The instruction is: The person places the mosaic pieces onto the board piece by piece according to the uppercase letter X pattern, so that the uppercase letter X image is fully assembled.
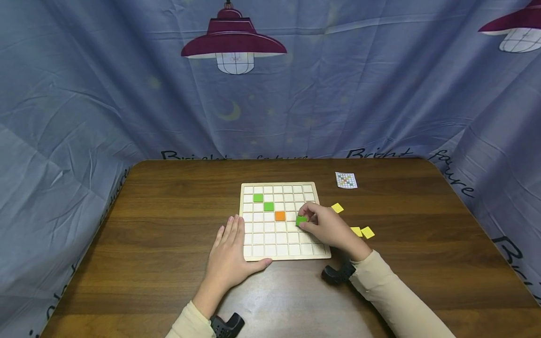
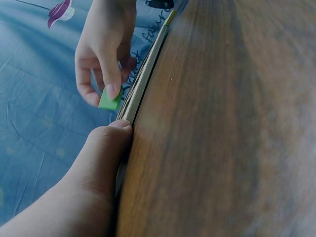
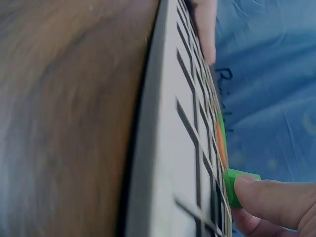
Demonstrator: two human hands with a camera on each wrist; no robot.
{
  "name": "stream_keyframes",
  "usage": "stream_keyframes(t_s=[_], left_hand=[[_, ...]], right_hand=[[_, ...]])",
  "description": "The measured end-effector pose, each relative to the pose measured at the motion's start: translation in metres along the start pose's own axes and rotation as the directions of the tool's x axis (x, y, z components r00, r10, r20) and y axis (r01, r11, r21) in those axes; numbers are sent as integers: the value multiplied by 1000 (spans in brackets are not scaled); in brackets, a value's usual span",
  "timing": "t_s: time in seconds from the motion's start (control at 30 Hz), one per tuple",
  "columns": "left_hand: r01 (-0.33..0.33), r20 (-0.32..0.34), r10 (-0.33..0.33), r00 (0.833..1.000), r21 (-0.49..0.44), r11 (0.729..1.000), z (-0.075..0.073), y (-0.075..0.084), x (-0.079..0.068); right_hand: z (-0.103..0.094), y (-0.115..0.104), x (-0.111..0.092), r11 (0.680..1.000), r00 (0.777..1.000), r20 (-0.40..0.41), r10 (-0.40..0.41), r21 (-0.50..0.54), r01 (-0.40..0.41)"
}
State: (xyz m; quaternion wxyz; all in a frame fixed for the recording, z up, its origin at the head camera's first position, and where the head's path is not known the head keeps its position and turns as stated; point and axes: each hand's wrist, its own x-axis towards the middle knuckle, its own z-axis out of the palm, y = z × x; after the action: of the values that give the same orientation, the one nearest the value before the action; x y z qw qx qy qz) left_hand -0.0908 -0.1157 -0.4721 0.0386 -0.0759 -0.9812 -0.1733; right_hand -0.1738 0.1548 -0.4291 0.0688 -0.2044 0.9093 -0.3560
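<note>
A pale wooden grid board (image 1: 270, 238) lies on the table in the head view. Between thumb and fingers, my right hand (image 1: 328, 226) pinches a green square tile (image 1: 300, 220) over the right-middle cells. The same green tile (image 3: 231, 186) stands tilted up at the board's surface in the right wrist view. My left hand (image 1: 230, 263) rests along the left side of the board with straight fingers, its thumb touching the front edge. Two green tiles (image 1: 268, 206) and an orange tile (image 1: 280, 216) form a diagonal in the grid's cells.
Several yellow tiles (image 1: 367, 232) lie on the wooden table (image 1: 169, 225) right of the board, partly behind my right hand. A small card with a coloured grid pattern (image 1: 346, 180) lies at the back right. A blue curtain (image 1: 270, 108) hangs behind the table.
</note>
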Motion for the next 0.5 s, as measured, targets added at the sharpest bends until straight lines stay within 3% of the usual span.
stream_keyframes(t_s=[0.5], left_hand=[[-6, -2, 6, 1000, 9, 1000, 0, 0, 0]], right_hand=[[17, -12, 4, 998, 999, 9, -37, -41, 37]])
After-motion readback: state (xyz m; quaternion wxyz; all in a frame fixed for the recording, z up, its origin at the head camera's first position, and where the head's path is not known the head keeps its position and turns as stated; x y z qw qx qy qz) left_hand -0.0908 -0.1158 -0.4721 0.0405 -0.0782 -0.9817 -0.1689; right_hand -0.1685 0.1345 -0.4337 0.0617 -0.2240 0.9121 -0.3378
